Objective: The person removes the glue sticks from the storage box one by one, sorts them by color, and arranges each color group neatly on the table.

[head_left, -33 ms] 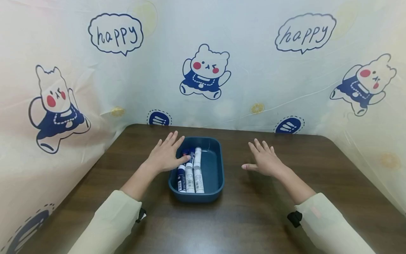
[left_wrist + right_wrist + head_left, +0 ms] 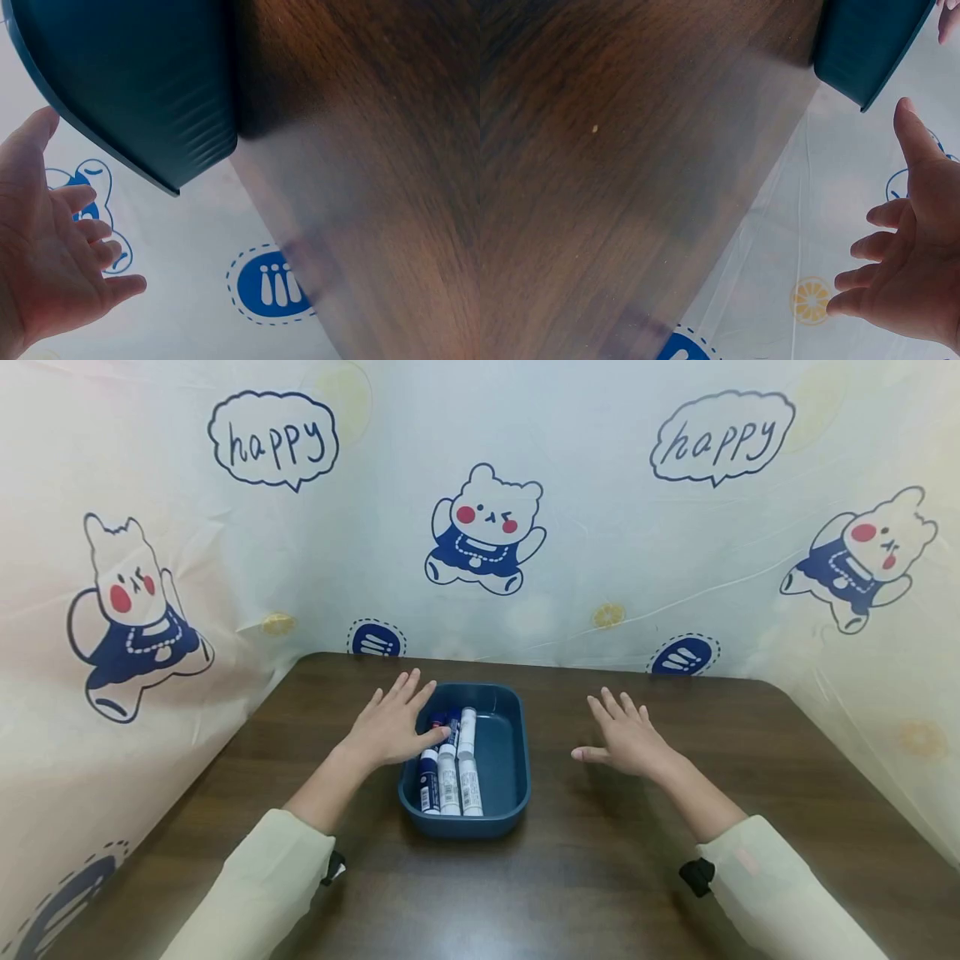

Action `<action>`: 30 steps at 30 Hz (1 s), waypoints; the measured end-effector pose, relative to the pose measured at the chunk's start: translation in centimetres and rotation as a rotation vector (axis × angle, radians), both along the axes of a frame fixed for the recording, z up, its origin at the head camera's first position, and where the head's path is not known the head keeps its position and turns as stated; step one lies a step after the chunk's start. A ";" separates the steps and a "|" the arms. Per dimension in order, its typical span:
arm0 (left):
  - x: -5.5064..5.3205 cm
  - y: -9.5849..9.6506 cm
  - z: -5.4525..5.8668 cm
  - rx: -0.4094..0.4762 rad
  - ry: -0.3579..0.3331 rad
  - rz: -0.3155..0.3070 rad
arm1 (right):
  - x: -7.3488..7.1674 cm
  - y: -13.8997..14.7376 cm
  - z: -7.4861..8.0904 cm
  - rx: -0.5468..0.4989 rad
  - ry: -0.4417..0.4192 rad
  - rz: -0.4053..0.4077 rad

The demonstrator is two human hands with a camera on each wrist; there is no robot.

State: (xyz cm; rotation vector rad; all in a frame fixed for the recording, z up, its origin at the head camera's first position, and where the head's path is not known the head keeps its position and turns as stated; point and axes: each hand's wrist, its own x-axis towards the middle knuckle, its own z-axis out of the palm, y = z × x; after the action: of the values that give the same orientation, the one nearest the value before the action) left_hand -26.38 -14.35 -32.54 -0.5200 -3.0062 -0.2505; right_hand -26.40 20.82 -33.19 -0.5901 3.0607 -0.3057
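Note:
A dark teal plastic bin [image 2: 465, 828] sits mid-table in the head view. Several small white and dark-blue cylinders with printed labels, such as this white one [image 2: 470, 787], lie along its left side. My left hand [image 2: 392, 722] is spread over the bin's left rim, thumb above the cylinders, holding nothing. In the left wrist view that hand [image 2: 56, 247] is beside the bin wall [image 2: 150, 82]; whether the thumb touches the rim I cannot tell. Apart from the bin, on its right, my right hand [image 2: 624, 739] hovers with fingers spread and holds nothing.
The brown wooden table [image 2: 480, 902] spreads around the bin. A pale printed curtain [image 2: 585, 543] with bear figures hangs behind and along both sides. Light sleeves cover both forearms, with a black band at the left wrist [image 2: 334, 867] and right wrist [image 2: 697, 877].

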 end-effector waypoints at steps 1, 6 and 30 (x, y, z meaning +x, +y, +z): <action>0.0 0.0 0.0 0.000 -0.001 0.002 | 0.0 0.0 0.0 -0.001 -0.002 0.001; -0.4 -0.1 -0.3 0.072 -0.045 0.023 | 0.0 0.1 -0.2 -0.008 -0.005 0.004; -1.4 -0.2 -1.9 0.603 -0.277 0.273 | 0.0 -0.6 -0.6 -0.012 -0.023 0.019</action>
State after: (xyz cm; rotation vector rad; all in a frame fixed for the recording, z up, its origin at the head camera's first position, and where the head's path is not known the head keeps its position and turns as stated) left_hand -27.76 -14.57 -34.45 -0.0154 -2.9640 -1.2325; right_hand -26.36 20.27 -33.83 -0.6114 3.0313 -0.3291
